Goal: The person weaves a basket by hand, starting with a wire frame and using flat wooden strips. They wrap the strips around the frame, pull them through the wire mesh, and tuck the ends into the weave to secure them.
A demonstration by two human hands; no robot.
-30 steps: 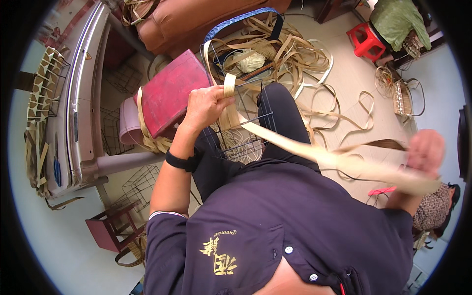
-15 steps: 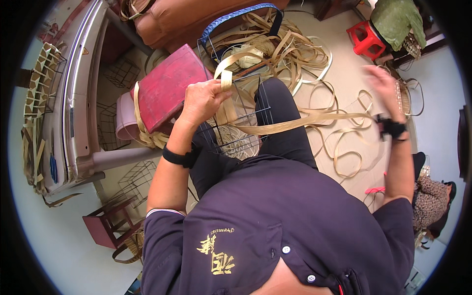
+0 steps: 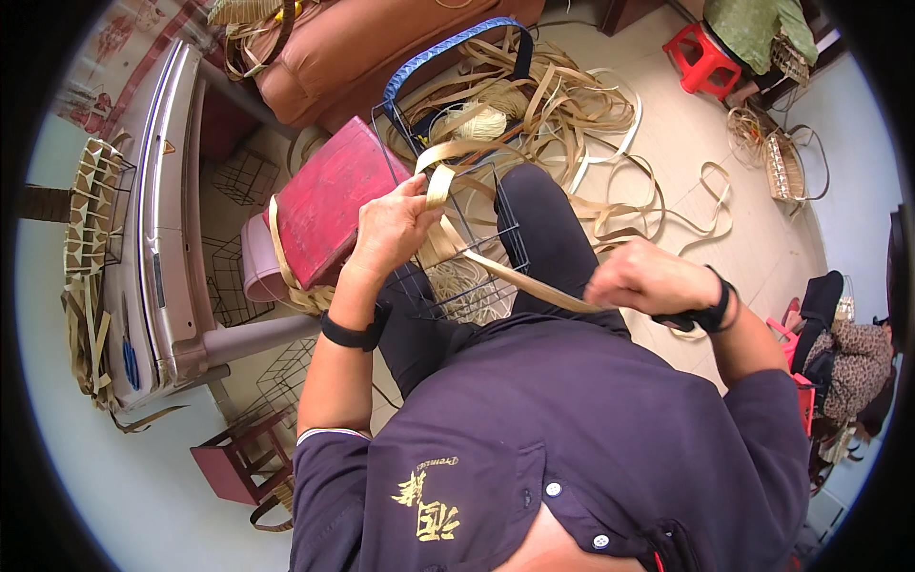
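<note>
A black wire basket frame rests on my lap between my knees. Flat tan weaving strip is wound on part of it, and one length runs out to the right. My left hand is closed at the frame's upper left, pinching a pale loop of the strip between thumb and fingers. Above the right thigh, my right hand is curled closed round the other end of that length. Between the hands the strip hangs in a gentle curve.
A red wooden box stands on my left, beside a pink bucket. Ahead lie a blue-wrapped handle and a tangled heap of tan strips. A red stool stands far right; a metal-edged table is at the left.
My right hand has come inward and down from the far right toward my lap, and the strip now ends at it. My left hand keeps its hold on the loop.
</note>
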